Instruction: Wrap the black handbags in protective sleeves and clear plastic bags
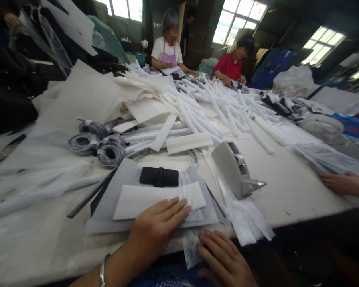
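Note:
My left hand (163, 219) lies flat, fingers stretched, on a white foam sheet (146, 199) and on a clear plastic strip (186, 183) at its right end. Beneath the sheet is a grey-white translucent wrapping sheet (103, 219), with a black strap-like piece (159, 176) showing above the foam. At the table's front edge my right hand (227, 257) has its fingers extended, the tips at the edge of a clear plastic piece (191, 249) that hangs over the edge. A grey tape dispenser (235, 169) stands just beyond it.
Coiled cables (110, 151) sit left of the wrapping sheet. White foam-wrapped tubes (203, 107) and pale sheets (89, 95) pile up behind. Two people work across the table (275, 179). Another person's hand (345, 183) rests on plastic bags (332, 159) at right.

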`<state>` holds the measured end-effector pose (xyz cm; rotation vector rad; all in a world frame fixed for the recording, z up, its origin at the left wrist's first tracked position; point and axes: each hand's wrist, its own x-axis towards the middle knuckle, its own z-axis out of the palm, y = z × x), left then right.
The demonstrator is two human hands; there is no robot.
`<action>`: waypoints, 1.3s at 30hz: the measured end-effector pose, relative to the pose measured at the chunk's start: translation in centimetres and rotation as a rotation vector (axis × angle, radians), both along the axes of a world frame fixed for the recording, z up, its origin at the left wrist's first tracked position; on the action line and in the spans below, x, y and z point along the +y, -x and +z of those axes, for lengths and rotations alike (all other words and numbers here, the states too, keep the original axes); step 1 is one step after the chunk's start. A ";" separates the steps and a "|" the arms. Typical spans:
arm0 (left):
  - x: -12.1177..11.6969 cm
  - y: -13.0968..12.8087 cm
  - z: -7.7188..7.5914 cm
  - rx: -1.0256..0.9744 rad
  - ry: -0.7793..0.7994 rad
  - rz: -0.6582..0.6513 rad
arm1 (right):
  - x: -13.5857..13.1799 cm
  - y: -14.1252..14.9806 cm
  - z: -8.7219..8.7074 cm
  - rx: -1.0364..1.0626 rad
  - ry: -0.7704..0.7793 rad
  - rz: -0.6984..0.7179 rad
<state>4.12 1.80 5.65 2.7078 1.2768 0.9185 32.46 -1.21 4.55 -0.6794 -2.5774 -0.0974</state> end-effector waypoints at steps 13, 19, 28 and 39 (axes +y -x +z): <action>-0.2 -0.4 -0.2 0.010 -0.086 0.026 | 1.0 3.6 -2.2 0.281 -0.001 0.071; 0.0 -0.5 -0.8 0.033 -0.097 0.058 | -0.1 2.9 -0.5 0.211 -0.054 0.184; -0.3 -0.9 -0.6 0.043 -0.104 0.070 | 2.6 2.8 2.9 0.157 -0.125 0.257; -0.6 -1.0 -1.0 0.056 -0.092 0.076 | 6.3 4.5 6.0 0.111 -0.163 0.189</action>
